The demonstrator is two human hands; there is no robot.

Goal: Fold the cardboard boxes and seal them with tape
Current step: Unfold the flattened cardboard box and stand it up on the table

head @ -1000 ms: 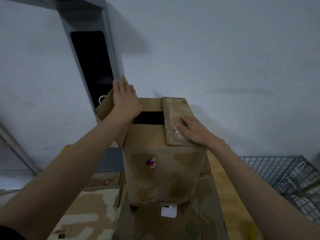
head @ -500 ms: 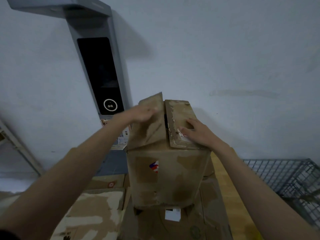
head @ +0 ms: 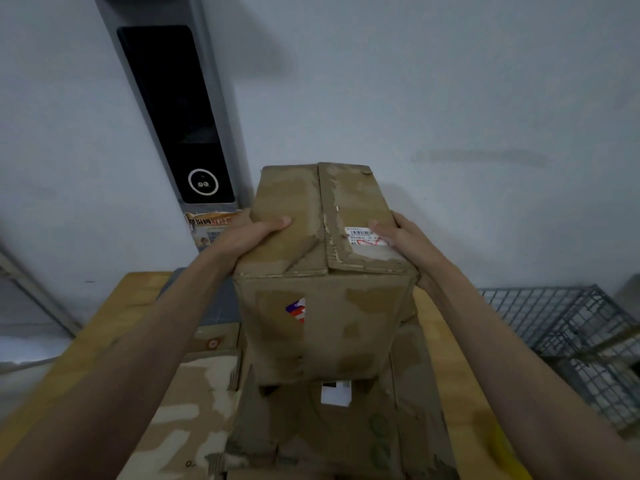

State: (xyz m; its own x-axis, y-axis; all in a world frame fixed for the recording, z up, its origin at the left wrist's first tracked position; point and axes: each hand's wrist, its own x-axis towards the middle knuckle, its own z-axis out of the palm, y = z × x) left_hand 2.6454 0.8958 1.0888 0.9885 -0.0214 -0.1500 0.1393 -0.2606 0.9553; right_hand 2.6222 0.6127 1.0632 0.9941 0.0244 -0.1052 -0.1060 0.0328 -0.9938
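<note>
A worn brown cardboard box (head: 325, 323) stands upright on a pile of flattened cardboard. Both top flaps lie folded down and meet along the middle: the left flap (head: 287, 202) and the right flap (head: 356, 202), which carries a white shipping label (head: 360, 233). My left hand (head: 249, 237) grips the box's upper left edge, thumb on top of the left flap. My right hand (head: 405, 237) grips the upper right edge, thumb on the label. The fingers of both hands are hidden behind the box's sides. No tape is in view.
Flattened cardboard (head: 194, 420) covers a wooden table (head: 114, 320) below the box. A grey post with a black screen (head: 180, 116) stands against the wall at the back left. A wire basket (head: 568, 341) sits to the right.
My left hand pushed the raised left flap down until it closed beside the right one. Both hands then slid outward to the box's top side edges.
</note>
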